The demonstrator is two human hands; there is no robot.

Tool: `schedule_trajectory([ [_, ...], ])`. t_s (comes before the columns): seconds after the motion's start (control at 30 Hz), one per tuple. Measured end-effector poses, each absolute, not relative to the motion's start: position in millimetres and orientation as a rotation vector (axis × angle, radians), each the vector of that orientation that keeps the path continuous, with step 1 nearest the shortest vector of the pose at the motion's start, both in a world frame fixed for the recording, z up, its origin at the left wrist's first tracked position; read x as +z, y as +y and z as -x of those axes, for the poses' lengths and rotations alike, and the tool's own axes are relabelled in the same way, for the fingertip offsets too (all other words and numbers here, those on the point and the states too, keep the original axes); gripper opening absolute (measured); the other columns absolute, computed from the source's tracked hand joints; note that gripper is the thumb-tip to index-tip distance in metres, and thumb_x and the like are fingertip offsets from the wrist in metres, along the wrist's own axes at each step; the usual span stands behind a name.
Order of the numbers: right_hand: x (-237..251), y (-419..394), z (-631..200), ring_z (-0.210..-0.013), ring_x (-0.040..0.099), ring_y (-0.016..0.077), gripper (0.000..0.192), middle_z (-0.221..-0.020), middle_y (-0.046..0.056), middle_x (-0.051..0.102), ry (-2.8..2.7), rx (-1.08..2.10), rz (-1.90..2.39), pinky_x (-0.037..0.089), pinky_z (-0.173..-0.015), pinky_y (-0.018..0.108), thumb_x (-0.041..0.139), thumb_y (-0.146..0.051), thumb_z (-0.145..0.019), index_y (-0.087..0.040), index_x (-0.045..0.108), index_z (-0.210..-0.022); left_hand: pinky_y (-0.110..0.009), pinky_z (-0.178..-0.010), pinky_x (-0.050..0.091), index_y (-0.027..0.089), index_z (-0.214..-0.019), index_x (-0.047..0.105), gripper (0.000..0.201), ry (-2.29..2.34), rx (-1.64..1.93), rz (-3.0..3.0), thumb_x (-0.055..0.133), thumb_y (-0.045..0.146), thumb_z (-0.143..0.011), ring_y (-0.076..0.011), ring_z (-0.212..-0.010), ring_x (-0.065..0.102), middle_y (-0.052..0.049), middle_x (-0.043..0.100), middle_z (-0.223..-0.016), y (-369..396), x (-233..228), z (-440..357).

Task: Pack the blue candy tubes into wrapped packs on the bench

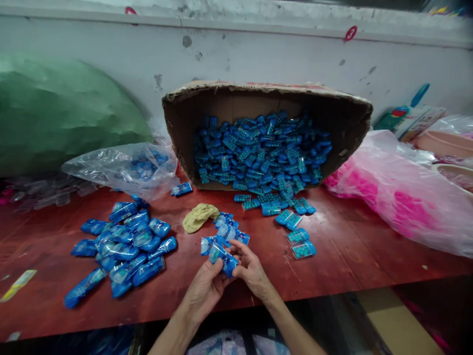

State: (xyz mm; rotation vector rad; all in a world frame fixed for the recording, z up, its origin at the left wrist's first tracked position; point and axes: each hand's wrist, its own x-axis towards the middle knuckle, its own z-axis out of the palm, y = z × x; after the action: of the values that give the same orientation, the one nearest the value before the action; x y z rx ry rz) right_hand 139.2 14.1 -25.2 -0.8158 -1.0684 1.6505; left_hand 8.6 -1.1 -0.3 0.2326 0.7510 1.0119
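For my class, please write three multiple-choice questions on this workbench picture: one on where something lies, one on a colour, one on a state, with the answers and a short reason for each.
1. Where does the crumpled yellow cloth lie?
A. inside the box
B. on the red wooden table, in front of the box
C. on the pink bag

2. What colour are the small packets spilling from the tipped brown cardboard box?
A. blue
B. orange
C. white

3. What is the state of the person's two hands?
A. both resting flat on the table
B. both together on one small blue plastic packet
C. both inside the box

Answers:
1 B, the cloth sits on bare table short of the box mouth.
2 A, the heap of packets is blue throughout.
3 B, the left hand and right hand pinch the same packet above the table edge.
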Motion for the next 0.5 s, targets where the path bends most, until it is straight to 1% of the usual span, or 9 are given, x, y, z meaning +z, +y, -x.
schedule_trajectory([
  [0.1,-23,18,-143,-0.081,0.055,0.0151,0.050,-0.095,0.002,0.058,-1.185,1.573,0.861,0.045,-0.074,0.028,0.067,-0.032,-0.068,-0.024,0.051,-0.115,-0.034,-0.075,0.052,0.018,-0.093,0.062,0.019,0.835,1.199,-0.130,0.059,0.024,-0.075,-0.0202,-0.080,0.066,-0.005,0.071,-0.084,8,17,19],
  [0.13,-22,20,-145,-0.078,0.055,0.0143,0.043,-0.093,0.002,0.058,-1.235,1.506,0.926,0.045,-0.072,0.027,0.062,-0.031,-0.072,-0.023,0.052,-0.113,-0.034,-0.072,0.053,0.019,-0.094,0.061,0.021,0.864,1.307,-0.081,0.055,0.030,-0.078,-0.0204,-0.079,0.066,-0.005,0.071,-0.083,13,26,34],
  [0.2,-20,25,-150,-0.075,0.054,0.0134,0.030,-0.088,0.002,0.058,-1.346,1.322,1.084,0.045,-0.071,0.027,0.054,-0.026,-0.078,-0.021,0.055,-0.108,-0.034,-0.072,0.054,0.015,-0.101,0.059,0.045,0.850,1.541,-0.030,0.038,0.050,-0.082,-0.0208,-0.084,0.065,-0.009,0.070,-0.087,24,46,66],
  [0.23,-19,28,-152,-0.075,0.053,0.0138,0.026,-0.087,0.002,0.058,-1.412,1.215,1.161,0.044,-0.072,0.027,0.052,-0.025,-0.079,-0.020,0.057,-0.105,-0.032,-0.069,0.055,0.012,-0.101,0.058,0.055,0.874,1.664,-0.032,0.031,0.055,-0.082,-0.0211,-0.085,0.065,-0.012,0.070,-0.088,28,54,80],
  [0.27,-18,31,-153,-0.077,0.054,0.0148,0.024,-0.087,0.002,0.058,-1.488,1.105,1.227,0.044,-0.074,0.028,0.051,-0.023,-0.080,-0.020,0.058,-0.103,-0.029,-0.070,0.054,0.009,-0.105,0.056,0.058,0.872,1.742,-0.061,0.028,0.055,-0.082,-0.0203,-0.089,0.064,-0.013,0.069,-0.092,31,60,90],
  [0.3,-16,33,-152,-0.080,0.053,0.0161,0.022,-0.088,0.003,0.058,-1.572,0.995,1.278,0.043,-0.076,0.029,0.052,-0.022,-0.080,-0.020,0.058,-0.102,-0.028,-0.069,0.054,0.009,-0.105,0.055,0.057,0.915,1.741,-0.062,0.026,0.053,-0.084,-0.0199,-0.089,0.063,-0.013,0.069,-0.092,33,63,96],
  [0.37,-14,39,-146,-0.088,0.052,0.0191,0.024,-0.094,0.005,0.057,-1.763,0.790,1.352,0.041,-0.082,0.032,0.054,-0.021,-0.080,-0.022,0.058,-0.103,-0.028,-0.066,0.054,0.010,-0.104,0.054,0.043,1.055,1.629,-0.086,0.029,0.040,-0.088,-0.0193,-0.083,0.065,-0.011,0.070,-0.085,32,58,93],
  [0.43,-13,45,-133,-0.093,0.050,0.0218,0.031,-0.101,0.006,0.056,-1.992,0.622,1.423,0.039,-0.083,0.034,0.057,-0.021,-0.079,-0.024,0.055,-0.109,-0.029,-0.061,0.054,0.013,-0.099,0.055,0.024,1.204,1.470,-0.179,0.042,0.025,-0.084,-0.0175,-0.068,0.066,-0.006,0.069,-0.071,29,42,74],
  [0.5,-13,53,-118,-0.093,0.049,0.0244,0.036,-0.104,0.007,0.056,-2.209,0.497,1.509,0.040,-0.079,0.036,0.061,-0.024,-0.076,-0.024,0.053,-0.112,-0.025,-0.058,0.052,0.014,-0.096,0.056,0.024,1.274,1.395,-0.364,0.057,0.023,-0.074,-0.0149,-0.060,0.064,-0.003,0.068,-0.065,26,22,53],
])
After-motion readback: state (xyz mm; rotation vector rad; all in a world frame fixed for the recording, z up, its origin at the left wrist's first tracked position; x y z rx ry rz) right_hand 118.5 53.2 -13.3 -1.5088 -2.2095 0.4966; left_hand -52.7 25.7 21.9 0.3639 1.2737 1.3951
